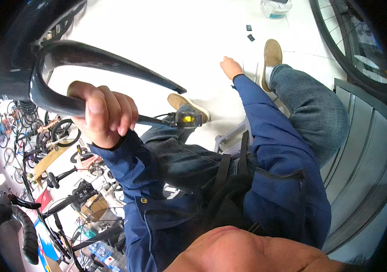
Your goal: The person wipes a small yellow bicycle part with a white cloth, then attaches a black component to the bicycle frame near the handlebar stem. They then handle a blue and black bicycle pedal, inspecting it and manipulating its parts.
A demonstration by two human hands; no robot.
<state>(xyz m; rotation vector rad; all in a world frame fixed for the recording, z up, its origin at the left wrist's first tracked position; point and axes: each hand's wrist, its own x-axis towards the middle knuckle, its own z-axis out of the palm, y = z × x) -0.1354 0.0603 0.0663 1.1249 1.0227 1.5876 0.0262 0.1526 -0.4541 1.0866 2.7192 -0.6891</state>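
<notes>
My left hand (105, 111) is wrapped round one blade of a glossy black bicycle fork (89, 53), near its crown. The fork's other blade stretches out above my hand, and its tip tapers to a point over the floor. At the lower end of the gripped blade sits a small dark part that looks like a disc brake caliper (188, 119), with a bright yellow piece inside. My right hand (230, 68) is held out low over the white floor, away from the fork. Its fingers are curled closed; whatever they may hold is hidden.
Two small black pieces (249, 33) lie on the floor beyond my right hand, near a clear tub (275, 8). A bicycle wheel (338, 41) and a grey ridged panel (361, 149) stand at right. Several bicycles and a handlebar (25, 231) crowd the left.
</notes>
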